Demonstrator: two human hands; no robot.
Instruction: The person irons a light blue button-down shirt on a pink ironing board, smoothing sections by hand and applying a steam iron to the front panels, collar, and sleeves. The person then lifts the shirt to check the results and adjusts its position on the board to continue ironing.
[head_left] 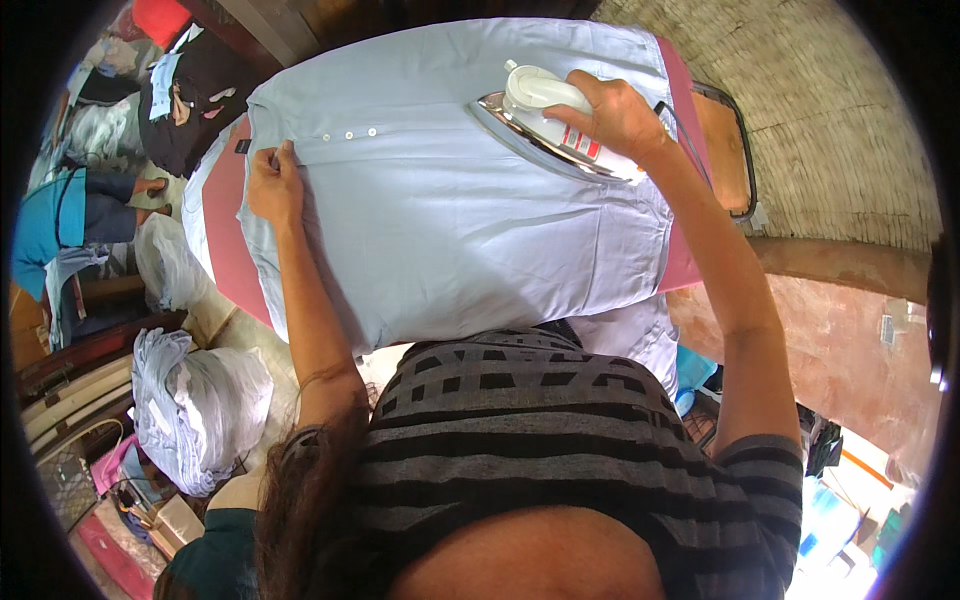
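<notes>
The right hand (612,112) is closed around the handle of a white clothes iron (548,120), knuckles up, with the right forearm running from the lower right up across the edge of the board. The iron lies on its metal soleplate on the upper right part of a pale blue shirt (450,210), its pointed nose turned to the left. A red patch shows on the side of the iron's body, just under the fingers.

The left arm stretches straight up along the left side of the shirt. The left hand (274,185) is curled with its fingertips pinching the cloth at the shirt's edge, just below a row of small white buttons (349,134) on the placket. A small dark tag (243,146) sits at the shirt's corner beside that hand.

The shirt is spread flat over a pink padded ironing board (228,240), which shows along the left edge and as a strip on the right. Part of the shirt hangs off the near side toward the person's striped top.

To the left on the floor a bundle of white cloth (195,405) lies in a heap. Farther up left, dark garments (195,100) lie with a white paper slip (163,72) on top. A person in blue clothes (55,225) is at the far left edge
</notes>
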